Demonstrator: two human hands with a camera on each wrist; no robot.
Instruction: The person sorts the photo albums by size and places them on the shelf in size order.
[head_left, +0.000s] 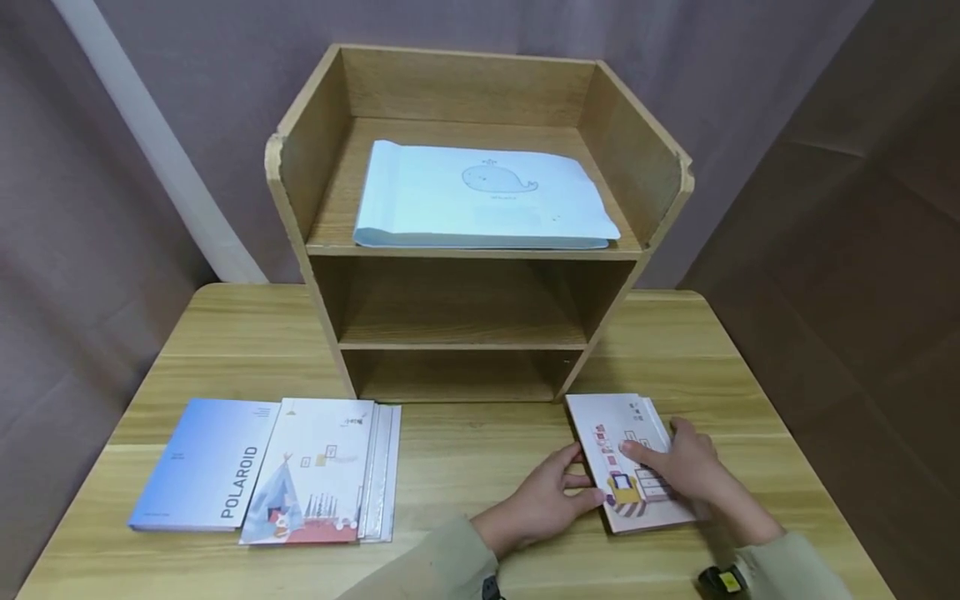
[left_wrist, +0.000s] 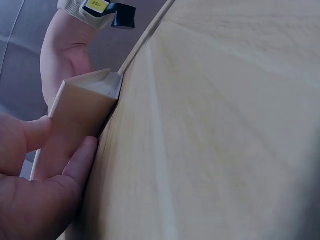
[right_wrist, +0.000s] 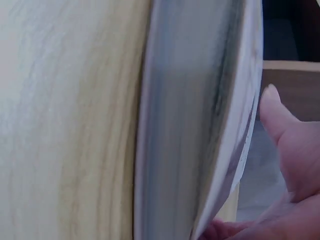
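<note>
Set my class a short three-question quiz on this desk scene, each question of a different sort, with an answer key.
1. Fill in: the large word printed on the far-left book on the table is ____.

2. Multiple choice: on which level of the wooden shelf unit does the book with the whale drawing lie?
A top
B middle
C bottom

3. True or false: the person's left hand is touching the far-left book.

Key:
1. POLAROID
2. A
3. False; it holds the rightmost book on the table.
</note>
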